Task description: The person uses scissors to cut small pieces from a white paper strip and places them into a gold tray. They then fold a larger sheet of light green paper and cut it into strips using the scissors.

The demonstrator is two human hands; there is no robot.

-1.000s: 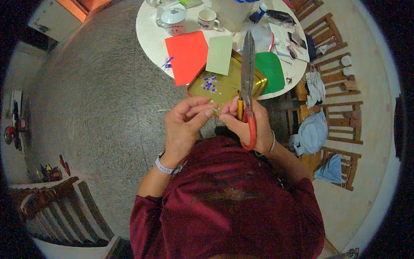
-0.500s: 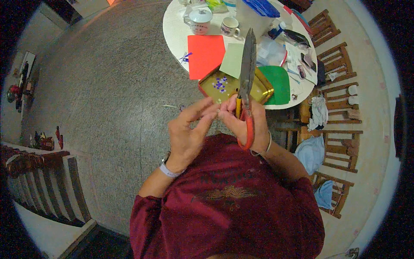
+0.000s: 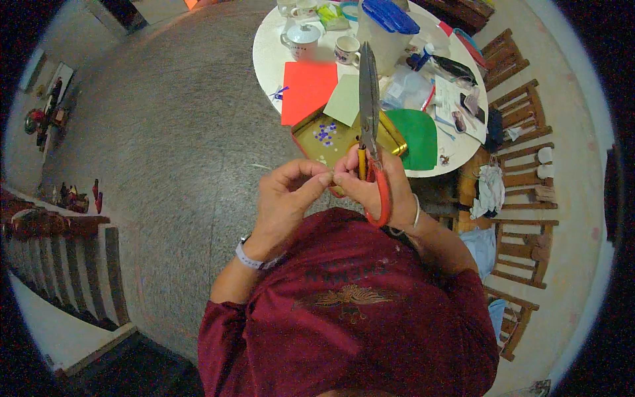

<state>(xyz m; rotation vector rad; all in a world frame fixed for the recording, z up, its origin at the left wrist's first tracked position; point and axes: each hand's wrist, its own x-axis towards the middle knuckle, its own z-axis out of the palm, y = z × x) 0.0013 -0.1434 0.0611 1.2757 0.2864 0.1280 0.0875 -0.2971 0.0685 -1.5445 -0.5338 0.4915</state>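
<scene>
A thin, pale strip [image 3: 260, 166] pokes out to the left beyond your left hand [image 3: 278, 202], in front of you and above the floor [image 3: 178, 132]. Your left thumb and forefinger are pinched together; they appear to have hold of the strip, though most of it is hidden by your fingers. Your right hand [image 3: 399, 184] curls round the scissors [image 3: 369, 99], blades together and pointing away from you, while its thumb and forefinger pinch too, nearly meeting the left. Whatever lies between the fingertips is too small to make out.

The step in hand looks like fine fingertip work on the strip, with the scissors parked in your palm. A next cut would call for freeing your right thumb, settling it in the handle and keeping the strip steady in the left grip.

Just beyond your hands, a gold tin [image 3: 345, 136] juts past the near edge of the desk [image 3: 268, 79], with purple and white bits [image 3: 325, 135] scattered inside. Pale green paper [image 3: 342, 100] overlaps its far side; red paper [image 3: 307, 92] lies to the left, a green sheet [image 3: 415, 140] to the right. Farther back stand a lidded cup [image 3: 303, 45] and a mug [image 3: 346, 51].
</scene>
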